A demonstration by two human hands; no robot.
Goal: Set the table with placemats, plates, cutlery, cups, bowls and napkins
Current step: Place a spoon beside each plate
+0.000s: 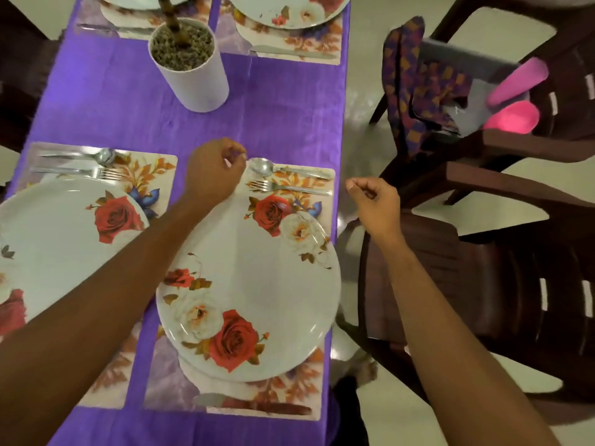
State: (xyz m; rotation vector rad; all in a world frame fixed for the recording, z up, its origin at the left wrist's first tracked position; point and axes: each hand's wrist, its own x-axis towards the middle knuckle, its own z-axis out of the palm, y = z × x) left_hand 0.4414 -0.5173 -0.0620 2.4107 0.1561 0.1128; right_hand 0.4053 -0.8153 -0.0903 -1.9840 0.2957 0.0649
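- Purple cloth (283, 101) covers the table, and flowered placemats lie on it.
- On the near placemat (289, 389) a white plate (273, 284) printed with roses covers most of the mat.
- A spoon (262, 167) and a fork (283, 187) lie side by side across the far end of this mat, beyond the plate, with their handles pointing right.
- A knife (257, 405) with a dark handle lies across the mat's near end.
- The left hand (214, 170) hovers over the mat's far left corner with its fingers curled in. Its fingertips are right at the tip of the spoon's bowl, but I cannot tell whether they pinch it or only touch it.
- The right hand (375, 204) is off the table's right edge, above a brown chair (483, 284). It is loosely clenched, thumb against forefinger, with nothing seen in it.
- To the left a second placemat (154, 169) carries a second plate (48, 226), with a second spoon (103, 156) and a second fork (80, 171) at its far end.
- A white pot (193, 82) filled with gravel stands mid-table.
- Two more plates and knives sit on mats at the far edge.
- A further chair holds a patterned cloth (409, 82) and pink items (515, 82).
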